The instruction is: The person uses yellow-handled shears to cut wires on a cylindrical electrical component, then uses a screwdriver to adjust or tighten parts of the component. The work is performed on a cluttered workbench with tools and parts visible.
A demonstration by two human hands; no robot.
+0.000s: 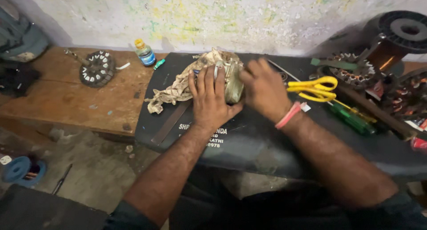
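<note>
Two hands, left hand [209,98] and right hand [264,89], grip one wound coil [229,76].

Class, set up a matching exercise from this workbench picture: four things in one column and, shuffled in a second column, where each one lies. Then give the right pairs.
Things:
1. scissors
2. small bottle
3. blue spool
4. green screwdriver

Places:
A. on the floor at lower left
B. upright on the wooden bench near the wall
C. on the dark mat just beyond the right hand
D. on the dark mat between the scissors and the right edge

Pairs: 1-C, 2-B, 3-A, 4-D
</note>
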